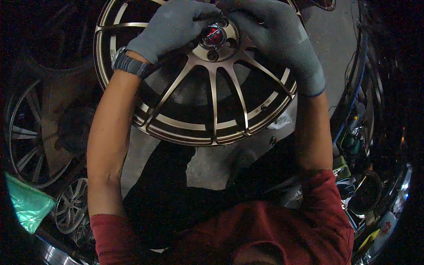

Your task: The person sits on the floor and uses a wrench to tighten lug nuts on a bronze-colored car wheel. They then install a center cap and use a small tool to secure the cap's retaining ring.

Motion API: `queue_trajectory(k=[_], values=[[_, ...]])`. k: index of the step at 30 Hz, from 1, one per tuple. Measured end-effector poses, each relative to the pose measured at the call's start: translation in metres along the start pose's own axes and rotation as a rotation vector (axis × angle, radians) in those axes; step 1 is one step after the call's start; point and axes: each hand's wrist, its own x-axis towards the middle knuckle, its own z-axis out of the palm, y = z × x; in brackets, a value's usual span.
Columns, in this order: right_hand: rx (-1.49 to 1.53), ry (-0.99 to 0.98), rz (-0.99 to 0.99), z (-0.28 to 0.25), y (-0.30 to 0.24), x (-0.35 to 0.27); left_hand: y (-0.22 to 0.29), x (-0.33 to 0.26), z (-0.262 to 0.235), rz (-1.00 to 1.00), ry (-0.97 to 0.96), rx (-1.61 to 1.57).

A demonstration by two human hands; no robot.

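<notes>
A bronze multi-spoke wheel rim (215,99) lies in front of me, its upper part cut off by the picture's edge. A round dark centre cap with a red emblem (212,36) sits in its hub, with bolt holes around it. My left hand (176,28), in a grey glove, is over the rim with its fingers bent in at the upper left of the hub. From the other side my right hand (274,33), gloved alike, reaches to the hub's upper right with curled fingers. The fingertips come close together above the cap; anything between them is hidden in shadow.
Another wheel (35,132) stands at the left, with a smaller wheel (72,205) below it. A green plastic bag (30,205) lies at the lower left. Assorted clutter (353,176) lines the right side. Grey concrete floor (210,170) shows under the rim.
</notes>
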Motion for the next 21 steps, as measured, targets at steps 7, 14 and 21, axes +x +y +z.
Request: queue_trajectory(k=[7, 14, 21], values=[[-0.046, -0.007, -0.057, 0.0, 0.009, 0.0, -0.004, -0.002, 0.005, 0.053, 0.061, 0.031], [-0.026, -0.015, -0.018, 0.001, 0.009, 0.0, 0.0, 0.001, 0.004, 0.027, 0.044, 0.039], [-0.017, -0.012, -0.019, 0.002, 0.011, 0.0, 0.008, 0.004, 0.0, 0.007, 0.029, 0.021]])
